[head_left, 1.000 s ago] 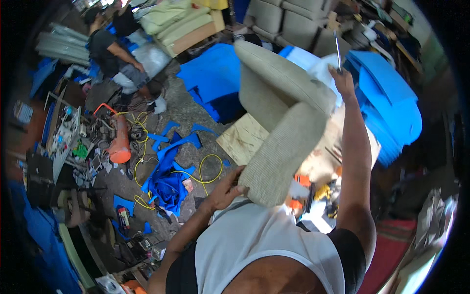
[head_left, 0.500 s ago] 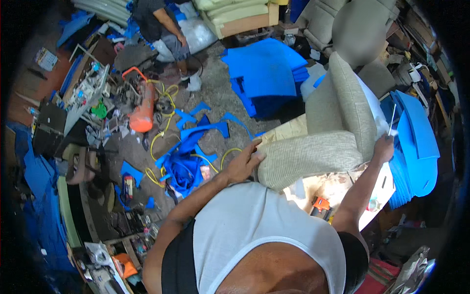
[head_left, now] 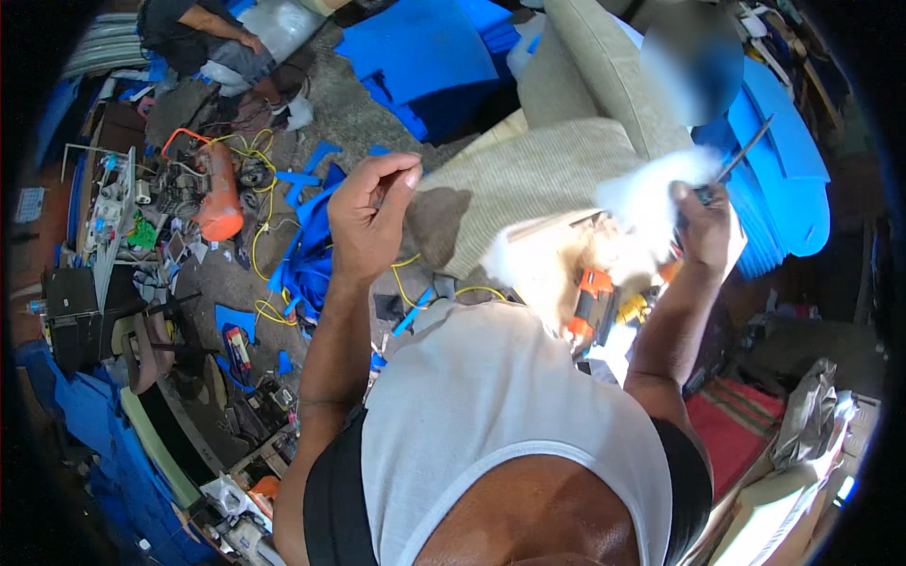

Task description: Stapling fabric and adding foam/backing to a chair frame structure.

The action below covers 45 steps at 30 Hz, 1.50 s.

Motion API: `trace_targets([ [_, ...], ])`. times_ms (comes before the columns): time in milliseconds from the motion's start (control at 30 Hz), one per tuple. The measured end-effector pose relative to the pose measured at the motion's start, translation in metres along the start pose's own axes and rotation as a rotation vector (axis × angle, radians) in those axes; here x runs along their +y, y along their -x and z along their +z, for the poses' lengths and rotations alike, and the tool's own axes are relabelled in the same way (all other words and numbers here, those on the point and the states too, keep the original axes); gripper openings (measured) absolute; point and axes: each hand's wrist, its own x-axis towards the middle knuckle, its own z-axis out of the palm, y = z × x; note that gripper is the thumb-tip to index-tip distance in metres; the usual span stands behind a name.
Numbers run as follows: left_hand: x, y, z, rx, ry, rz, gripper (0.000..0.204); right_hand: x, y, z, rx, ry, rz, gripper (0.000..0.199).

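My right hand is closed round the dark handle of a thin long-shafted tool, its tip pointing up and away. White fluffy stuffing lies against the fingers of that hand; whether they also grip it I cannot tell. My left hand is raised beside the left end of a beige ribbed upholstered seat piece, thumb and forefinger brought together. Anything between them is too small to make out. Another beige padded panel rises behind the ribbed piece. The hand's shadow falls on the fabric.
An orange-and-black tool and a yellow object lie on the work surface. Stacked blue foam sheets stand right and ahead. Left are an orange tank, a yellow hose and blue scraps. A person sits far left.
My left hand has left the seat piece's edge and risen, fingers curling in. My right hand has moved lower, now by white stuffing. The view has tilted nearer my body.
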Motion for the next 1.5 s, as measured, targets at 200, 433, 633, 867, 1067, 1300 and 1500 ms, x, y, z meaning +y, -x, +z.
trace_targets([
  [200,0.033,0.044,0.033,-0.269,-0.346,0.181,0.026,0.024,0.030,-0.004,-0.338,-0.240,-0.023,0.032],
  [433,0.042,0.095,0.056,-0.106,-0.753,0.179,0.037,0.028,0.023,0.010,-0.526,-0.388,-0.073,0.016],
  [633,0.026,0.099,0.064,0.083,-0.850,0.292,0.029,0.015,0.030,0.093,-0.704,-0.397,-0.020,0.020],
  [867,0.008,0.063,0.035,-0.153,-0.349,-0.165,0.020,0.020,0.055,0.134,-0.855,0.045,-0.090,0.019],
  [1067,-0.005,0.064,0.044,-0.121,-0.286,-0.195,0.018,0.045,0.074,0.159,-0.352,0.606,-0.646,0.036],
  [1300,-0.028,0.090,0.083,0.338,-0.786,0.408,0.015,0.035,0.090,0.122,-0.511,0.397,-0.391,0.038],
  [1500,-0.028,0.091,0.081,0.318,-0.789,0.450,0.015,-0.005,0.140,0.028,-0.504,0.412,-0.090,0.029],
])
